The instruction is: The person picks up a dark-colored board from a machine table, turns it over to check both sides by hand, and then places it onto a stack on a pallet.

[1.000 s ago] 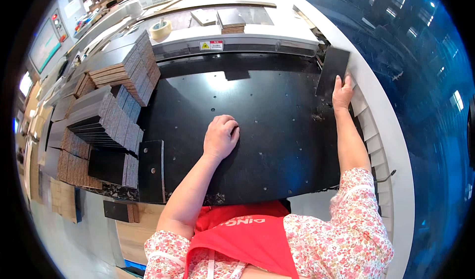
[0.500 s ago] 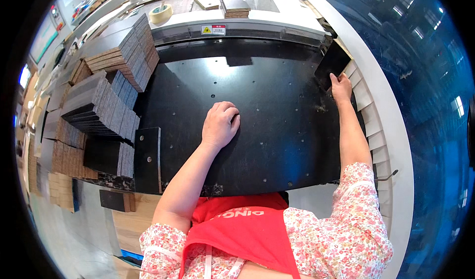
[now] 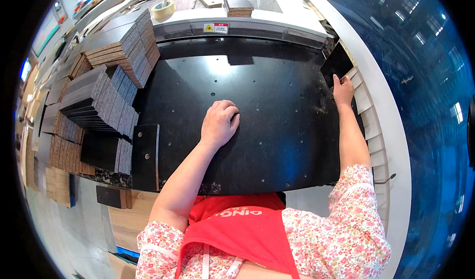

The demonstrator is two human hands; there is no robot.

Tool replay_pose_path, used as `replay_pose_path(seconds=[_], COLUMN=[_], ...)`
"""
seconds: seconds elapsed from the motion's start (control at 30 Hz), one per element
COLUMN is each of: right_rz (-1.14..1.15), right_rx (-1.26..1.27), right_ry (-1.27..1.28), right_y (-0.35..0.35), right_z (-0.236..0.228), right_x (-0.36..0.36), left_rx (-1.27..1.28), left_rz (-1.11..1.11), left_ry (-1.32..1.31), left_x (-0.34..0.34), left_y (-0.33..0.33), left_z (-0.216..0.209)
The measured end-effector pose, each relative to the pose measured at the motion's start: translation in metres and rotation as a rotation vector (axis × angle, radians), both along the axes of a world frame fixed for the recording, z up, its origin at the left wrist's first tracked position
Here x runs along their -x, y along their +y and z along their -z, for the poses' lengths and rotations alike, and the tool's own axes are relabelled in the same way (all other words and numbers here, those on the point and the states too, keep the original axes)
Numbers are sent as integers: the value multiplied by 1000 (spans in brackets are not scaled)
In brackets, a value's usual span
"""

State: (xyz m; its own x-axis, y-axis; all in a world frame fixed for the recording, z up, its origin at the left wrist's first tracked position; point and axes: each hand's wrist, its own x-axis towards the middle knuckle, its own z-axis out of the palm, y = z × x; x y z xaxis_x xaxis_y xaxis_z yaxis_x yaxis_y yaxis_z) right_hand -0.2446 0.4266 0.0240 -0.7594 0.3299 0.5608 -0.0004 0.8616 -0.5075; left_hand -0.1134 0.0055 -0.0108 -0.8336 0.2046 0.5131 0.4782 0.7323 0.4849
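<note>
A small black board (image 3: pixel 338 62) with a pale cut edge lies at the far right of the black table (image 3: pixel 262 145), against the segmented strip. My right hand (image 3: pixel 343 91) is closed at the near end of this board, with a fingertip laid over its black face. The fingers beneath are hidden. Loosely curled, my left hand (image 3: pixel 221 122) rests on the middle of the table, and nothing shows in its fingers. To its left lies a flat black panel (image 3: pixel 146 155) with two round holes.
Stacks of cut boards (image 3: pixel 121 46) and dark panels (image 3: pixel 96 103) line the left side. A tape roll (image 3: pixel 163 9) and more boards (image 3: pixel 238 4) sit on the machine top behind. A pale segmented strip (image 3: pixel 370 123) and white frame (image 3: pixel 396 130) bound the right.
The black board has slid slightly away from me and to the right along the strip, its near end less covered by my right hand. My left hand has stayed in place.
</note>
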Motion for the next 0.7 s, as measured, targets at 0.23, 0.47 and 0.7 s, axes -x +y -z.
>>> replay_pose_path(seconds=[0.23,0.47,0.7], right_rz=[-336,-287,-124], right_rx=[-624,-662,-284], right_ry=[140,118,94], right_y=[-20,-26,-35], right_z=[29,37,13], right_x=[-10,-11,-14], left_rx=[-1,-5,-19], left_rz=[0,5,2], left_ry=[10,8,8], left_x=[0,1,0], left_y=[3,1,-1], left_z=[-2,0,-1])
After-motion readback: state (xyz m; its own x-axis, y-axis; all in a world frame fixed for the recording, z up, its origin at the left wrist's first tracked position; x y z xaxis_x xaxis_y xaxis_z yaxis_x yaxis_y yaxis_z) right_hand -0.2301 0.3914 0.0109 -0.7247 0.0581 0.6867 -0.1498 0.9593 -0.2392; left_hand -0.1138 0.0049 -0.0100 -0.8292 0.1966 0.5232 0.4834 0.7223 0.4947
